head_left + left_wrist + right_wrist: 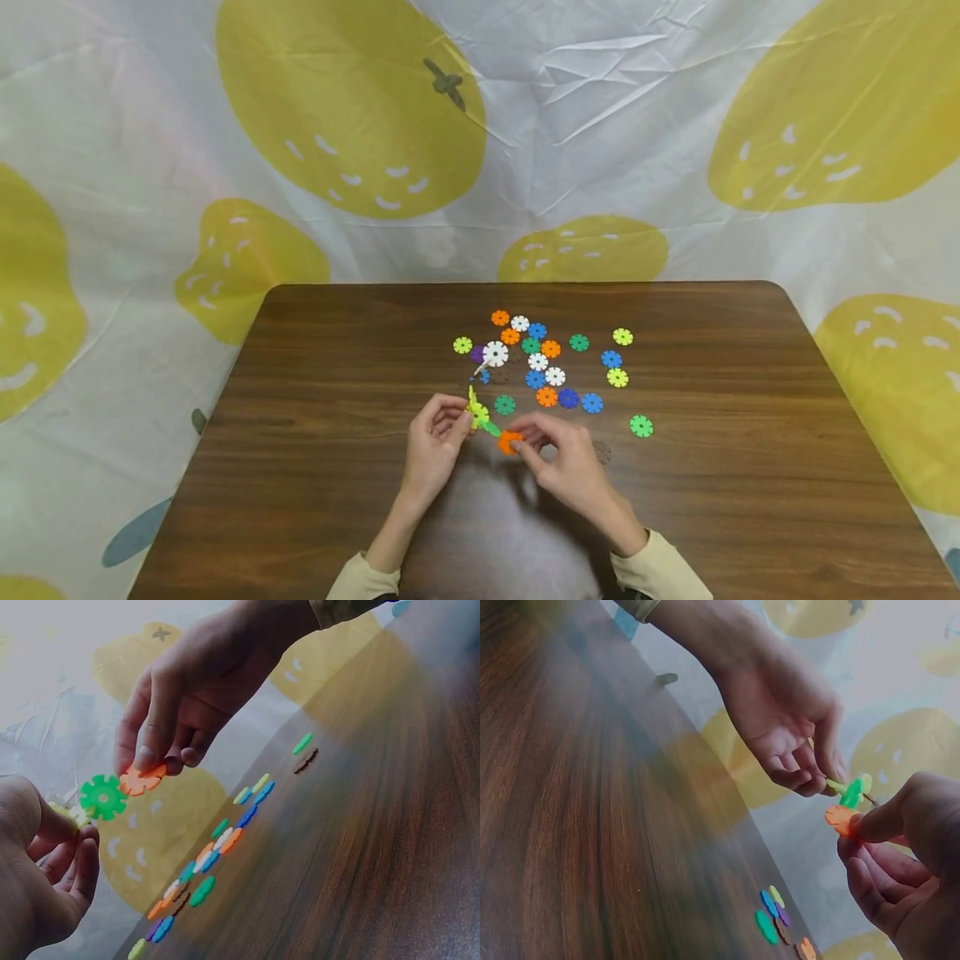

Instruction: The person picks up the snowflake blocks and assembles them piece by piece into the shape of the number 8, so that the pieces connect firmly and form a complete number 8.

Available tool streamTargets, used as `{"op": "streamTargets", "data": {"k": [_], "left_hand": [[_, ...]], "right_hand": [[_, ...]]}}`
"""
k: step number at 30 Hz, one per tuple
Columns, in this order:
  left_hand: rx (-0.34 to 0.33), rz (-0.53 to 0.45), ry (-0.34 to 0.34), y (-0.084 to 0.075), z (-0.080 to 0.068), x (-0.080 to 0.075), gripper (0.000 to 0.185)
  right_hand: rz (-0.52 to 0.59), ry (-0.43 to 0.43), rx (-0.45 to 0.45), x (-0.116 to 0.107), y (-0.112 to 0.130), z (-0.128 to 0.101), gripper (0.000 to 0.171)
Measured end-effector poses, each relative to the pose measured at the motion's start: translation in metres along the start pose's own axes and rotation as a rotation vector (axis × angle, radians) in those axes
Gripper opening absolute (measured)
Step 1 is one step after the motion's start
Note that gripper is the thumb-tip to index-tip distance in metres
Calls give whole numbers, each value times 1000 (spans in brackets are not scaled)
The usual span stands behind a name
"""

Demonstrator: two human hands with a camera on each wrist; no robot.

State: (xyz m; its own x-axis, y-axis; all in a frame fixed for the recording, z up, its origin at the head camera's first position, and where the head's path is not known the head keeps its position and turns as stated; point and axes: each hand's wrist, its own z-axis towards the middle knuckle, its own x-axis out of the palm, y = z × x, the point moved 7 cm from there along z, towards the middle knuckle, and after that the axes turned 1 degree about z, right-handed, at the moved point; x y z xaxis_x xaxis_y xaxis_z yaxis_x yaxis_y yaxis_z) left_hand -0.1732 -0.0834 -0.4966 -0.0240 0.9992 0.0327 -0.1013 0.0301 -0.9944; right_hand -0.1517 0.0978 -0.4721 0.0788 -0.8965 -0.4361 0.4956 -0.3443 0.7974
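Two bare hands (435, 437) emerge from pale beige long sleeves (660, 571) with plain cuffs.

Right hand (191, 697) at 12 o'clock, grip pinching orange disc (141, 780). Green disc (103, 797) touches it at 9 o'clock side, pinched by left hand (41, 877), lower left. Loose discs (214, 851) in diagonal line on counter (375, 847).

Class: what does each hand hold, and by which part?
Left hand pinches the yellow-and-green disc piece at its yellow end; right hand pinches the orange disc by its rim.
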Motion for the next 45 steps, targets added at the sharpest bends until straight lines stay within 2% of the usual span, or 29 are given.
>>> {"op": "streamTargets", "data": {"k": [6, 12, 19, 22, 27, 33, 42, 45], "left_hand": [[9, 40, 11, -1, 0, 1, 9], [5, 45, -9, -4, -1, 3, 5], [-5, 65, 20, -5, -2, 9, 7], [17, 79, 19, -6, -2, 10, 6], [34, 61, 19, -7, -1, 8, 9], [-11, -17, 39, 0, -8, 8, 21], [-29, 28, 139, 9, -20, 18, 23], [-38, 43, 139, 12, -21, 19, 22]], "right_hand": [[25, 6, 22, 3, -2, -1, 17], [70, -25, 110, 4, -5, -4, 17], [160, -34, 200, 2, -12, -10, 15], [174, -28, 224, 3, -15, -11, 14], [237, -26, 228, 8, -15, -9, 16], [280, -28, 199, 12, -15, -6, 18], [316, -74, 214, 13, -17, -2, 20], [316, -81, 231, 14, -19, -2, 20]]}}
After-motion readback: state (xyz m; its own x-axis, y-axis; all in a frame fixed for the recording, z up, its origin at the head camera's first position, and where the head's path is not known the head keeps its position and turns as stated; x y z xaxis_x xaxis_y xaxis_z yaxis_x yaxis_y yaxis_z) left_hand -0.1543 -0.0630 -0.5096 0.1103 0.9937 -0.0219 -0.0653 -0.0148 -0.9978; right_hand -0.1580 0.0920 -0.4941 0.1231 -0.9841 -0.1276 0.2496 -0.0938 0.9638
